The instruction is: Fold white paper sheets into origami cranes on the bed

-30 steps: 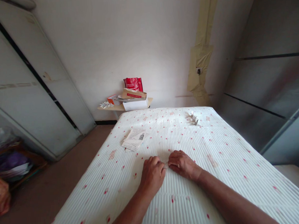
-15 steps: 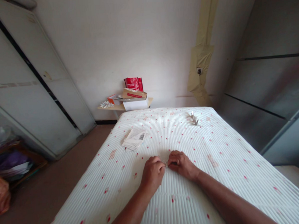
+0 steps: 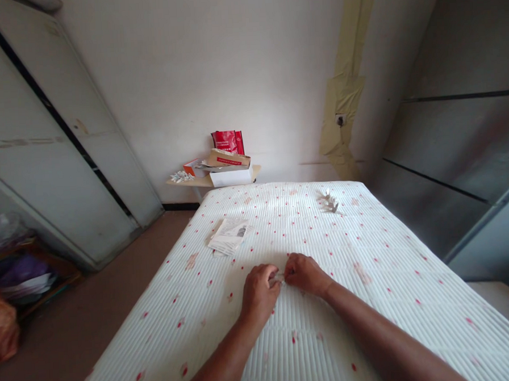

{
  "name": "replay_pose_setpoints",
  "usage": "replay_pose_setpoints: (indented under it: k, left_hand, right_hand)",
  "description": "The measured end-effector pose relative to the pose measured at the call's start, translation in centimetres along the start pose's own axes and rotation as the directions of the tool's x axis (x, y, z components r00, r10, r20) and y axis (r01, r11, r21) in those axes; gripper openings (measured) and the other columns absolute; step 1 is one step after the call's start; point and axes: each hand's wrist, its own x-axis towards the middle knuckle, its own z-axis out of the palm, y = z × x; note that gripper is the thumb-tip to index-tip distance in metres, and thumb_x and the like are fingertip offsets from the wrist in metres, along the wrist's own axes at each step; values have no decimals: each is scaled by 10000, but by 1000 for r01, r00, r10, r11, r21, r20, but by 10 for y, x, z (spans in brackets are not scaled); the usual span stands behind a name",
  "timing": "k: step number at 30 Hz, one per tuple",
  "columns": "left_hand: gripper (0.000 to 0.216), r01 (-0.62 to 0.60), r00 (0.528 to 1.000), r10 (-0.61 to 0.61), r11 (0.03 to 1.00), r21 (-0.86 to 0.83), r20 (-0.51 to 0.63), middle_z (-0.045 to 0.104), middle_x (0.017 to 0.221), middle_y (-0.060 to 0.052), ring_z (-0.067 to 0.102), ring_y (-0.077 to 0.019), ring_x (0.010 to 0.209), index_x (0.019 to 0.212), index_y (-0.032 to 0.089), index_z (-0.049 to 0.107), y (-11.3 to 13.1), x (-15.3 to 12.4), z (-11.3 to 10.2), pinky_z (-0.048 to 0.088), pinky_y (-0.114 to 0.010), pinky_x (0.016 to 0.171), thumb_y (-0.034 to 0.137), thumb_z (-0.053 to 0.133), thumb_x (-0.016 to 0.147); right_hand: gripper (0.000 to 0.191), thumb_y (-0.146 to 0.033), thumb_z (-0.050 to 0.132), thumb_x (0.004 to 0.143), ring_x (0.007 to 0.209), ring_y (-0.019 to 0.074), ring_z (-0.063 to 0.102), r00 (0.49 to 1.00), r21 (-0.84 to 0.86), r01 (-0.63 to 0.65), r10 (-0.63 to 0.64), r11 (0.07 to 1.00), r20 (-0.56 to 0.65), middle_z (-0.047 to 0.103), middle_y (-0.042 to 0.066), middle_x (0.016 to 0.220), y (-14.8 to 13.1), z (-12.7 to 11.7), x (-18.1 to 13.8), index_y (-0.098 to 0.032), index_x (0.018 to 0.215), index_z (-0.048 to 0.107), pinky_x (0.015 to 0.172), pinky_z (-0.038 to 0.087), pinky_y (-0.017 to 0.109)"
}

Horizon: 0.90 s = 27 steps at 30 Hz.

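Observation:
Low over the middle of the bed, my left hand [image 3: 260, 291] and my right hand [image 3: 306, 274] work close together. A small pale piece of paper [image 3: 278, 277] lies between their fingertips, mostly covered by them. My right fingers pinch its right end. The left thumb and forefinger curl around its other end, a little spread. Its exact shape is too small to make out. Beyond my left hand lies a short stack of printed paper sheets [image 3: 229, 236]. A small heap of twisted or folded paper pieces [image 3: 328, 201] rests at the far right of the bed.
The bed's white ribbed cover [image 3: 160, 337] has red dots. Behind its far edge, a small table [image 3: 198, 182] bears a white box [image 3: 230, 177], a red bag [image 3: 227, 142] and more paper pieces [image 3: 181, 176]. Cabinets [image 3: 65, 155] stand at left.
My left thumb and forefinger have parted slightly, showing more of the pale paper. My right hand has shifted a little up and left, still pinching.

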Motion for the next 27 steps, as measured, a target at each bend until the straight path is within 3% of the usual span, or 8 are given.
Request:
replay_pose_setpoints:
  k: [11, 17, 27]
  left_hand:
    - [186, 144, 983, -146, 989, 22, 109, 625, 815, 1, 555, -127, 801, 816, 194, 658, 5, 9, -4, 392, -229, 737, 110, 612, 656]
    - [147, 175, 974, -184, 981, 79, 130, 612, 778, 6, 558, -124, 768, 773, 199, 669, 9, 13, -3, 392, -225, 698, 122, 600, 668]
    - [155, 53, 996, -61, 991, 122, 66, 607, 787, -5, 550, -127, 808, 744, 210, 680, 12, 1, -4, 391, -230, 735, 104, 573, 707]
  right_hand:
    - [167, -142, 521, 691, 877, 154, 562, 999, 6, -43, 43, 999, -4, 630, 37, 854, 2, 3, 2, -188, 728, 678, 649, 349, 208]
    - [96, -142, 575, 654, 749, 131, 560, 998, 42, -57, 58, 998, -30, 616, 23, 809, 3, 6, 3, -180, 689, 656, 613, 342, 208]
    - [50, -222, 626, 647, 749, 136, 527, 993, 59, -77, 82, 995, -84, 600, 18, 795, 2, 10, 1, -178, 665, 641, 621, 315, 226]
